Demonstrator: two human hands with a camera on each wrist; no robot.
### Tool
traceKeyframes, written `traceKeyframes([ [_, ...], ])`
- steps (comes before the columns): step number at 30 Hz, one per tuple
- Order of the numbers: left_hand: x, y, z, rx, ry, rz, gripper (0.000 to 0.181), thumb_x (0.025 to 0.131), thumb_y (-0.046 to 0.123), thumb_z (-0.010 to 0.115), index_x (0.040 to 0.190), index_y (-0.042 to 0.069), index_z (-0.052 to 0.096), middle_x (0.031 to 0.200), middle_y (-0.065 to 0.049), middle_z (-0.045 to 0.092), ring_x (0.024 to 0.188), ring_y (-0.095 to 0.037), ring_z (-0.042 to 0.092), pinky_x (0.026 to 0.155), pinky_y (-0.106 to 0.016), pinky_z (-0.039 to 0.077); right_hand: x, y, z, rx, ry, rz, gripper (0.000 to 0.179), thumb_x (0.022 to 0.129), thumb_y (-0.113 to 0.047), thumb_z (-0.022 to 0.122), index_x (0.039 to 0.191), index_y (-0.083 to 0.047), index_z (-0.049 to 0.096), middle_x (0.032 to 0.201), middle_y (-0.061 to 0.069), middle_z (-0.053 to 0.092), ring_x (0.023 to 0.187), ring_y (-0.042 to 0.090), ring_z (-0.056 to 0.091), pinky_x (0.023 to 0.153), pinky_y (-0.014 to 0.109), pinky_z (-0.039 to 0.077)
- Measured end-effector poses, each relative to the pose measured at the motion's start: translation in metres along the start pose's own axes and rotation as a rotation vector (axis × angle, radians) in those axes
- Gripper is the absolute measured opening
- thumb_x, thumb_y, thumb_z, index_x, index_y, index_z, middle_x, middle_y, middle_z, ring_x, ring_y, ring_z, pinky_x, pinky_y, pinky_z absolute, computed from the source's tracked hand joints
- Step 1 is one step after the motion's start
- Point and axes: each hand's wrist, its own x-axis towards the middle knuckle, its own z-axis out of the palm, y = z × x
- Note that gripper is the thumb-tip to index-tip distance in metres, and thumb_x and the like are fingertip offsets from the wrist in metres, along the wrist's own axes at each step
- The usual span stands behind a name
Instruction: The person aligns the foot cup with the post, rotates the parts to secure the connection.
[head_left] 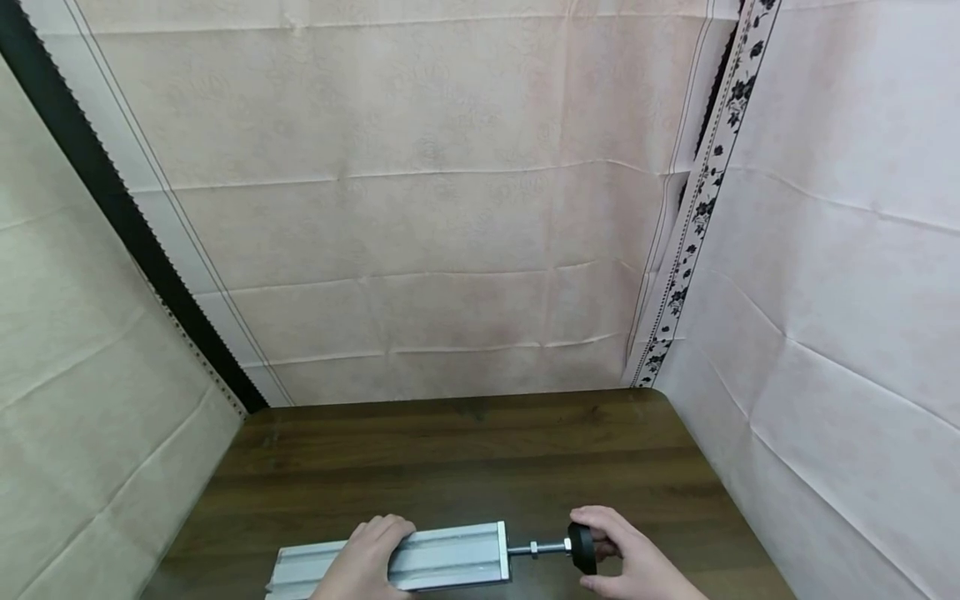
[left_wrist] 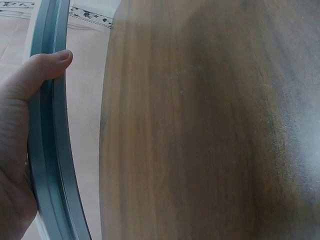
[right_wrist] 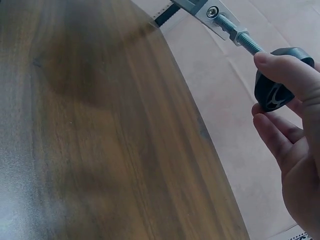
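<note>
My left hand (head_left: 369,557) grips a silver aluminium profile (head_left: 453,557) with grooves along its length, held level above the table. In the left wrist view the thumb lies across the grooved side of the profile (left_wrist: 50,130). From the plate (right_wrist: 216,19) at its right end a threaded rod (head_left: 551,548) sticks out, carrying a hex nut (right_wrist: 238,35). A black round levelling foot (head_left: 582,548) sits on the rod's outer end. My right hand (head_left: 633,560) holds this foot by its rim between thumb and fingers. The hollow, ribbed underside of the foot (right_wrist: 275,95) faces the right palm.
Below the hands lies a dark brown wood-grain table (head_left: 450,450) with rounded corners. Creased pale cloth (head_left: 450,225) hangs behind it, with more cloth on the left (head_left: 67,375) and right (head_left: 832,275). A black strip (head_left: 142,225) runs down the left corner.
</note>
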Motion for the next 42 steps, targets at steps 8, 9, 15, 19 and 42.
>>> traceKeyframes([
  [8,-0.003,-0.003,0.002,-0.004,0.03,0.025,0.072,0.065,0.062,0.073,0.113,0.011,0.057,0.106,0.003,0.056,0.094,-0.013,0.05,0.073,-0.037,0.041,0.0,-0.004,0.0,0.002,-0.012,0.103,0.066,0.077,-0.008,0.077,0.134,-0.012,0.044,0.12,0.002,0.048,0.086,0.007,0.058,0.066,0.029,0.051],
  [9,-0.004,-0.004,0.003,-0.004,0.037,0.03,0.072,0.066,0.064,0.072,0.113,0.011,0.057,0.106,0.003,0.056,0.094,-0.013,0.05,0.073,-0.036,0.041,0.0,-0.005,0.0,0.005,-0.013,0.11,0.067,0.076,-0.006,0.077,0.134,-0.012,0.044,0.118,0.002,0.048,0.085,0.007,0.058,0.066,0.029,0.051],
  [15,-0.005,-0.004,0.005,0.005,0.065,0.042,0.074,0.066,0.068,0.068,0.112,0.012,0.057,0.105,0.005,0.056,0.093,-0.011,0.049,0.072,-0.035,0.041,0.001,-0.007,0.001,0.009,-0.008,0.13,0.067,0.075,-0.004,0.077,0.133,-0.013,0.044,0.11,-0.001,0.05,0.081,0.007,0.057,0.064,0.028,0.05],
  [19,-0.005,-0.003,0.004,0.001,0.057,0.034,0.073,0.066,0.067,0.069,0.112,0.012,0.057,0.105,0.005,0.056,0.093,-0.011,0.049,0.072,-0.035,0.041,0.001,-0.007,0.0,0.029,-0.019,0.171,0.064,0.079,-0.009,0.075,0.134,-0.014,0.044,0.107,-0.003,0.051,0.08,0.006,0.056,0.064,0.029,0.05],
  [42,-0.006,-0.004,0.002,0.001,0.065,0.033,0.071,0.064,0.06,0.076,0.112,0.01,0.057,0.105,0.003,0.056,0.092,-0.011,0.05,0.072,-0.035,0.042,0.009,-0.013,0.001,0.057,-0.04,0.41,0.05,0.087,-0.018,0.067,0.132,-0.015,0.046,0.09,0.001,0.056,0.075,0.007,0.053,0.061,0.027,0.049],
])
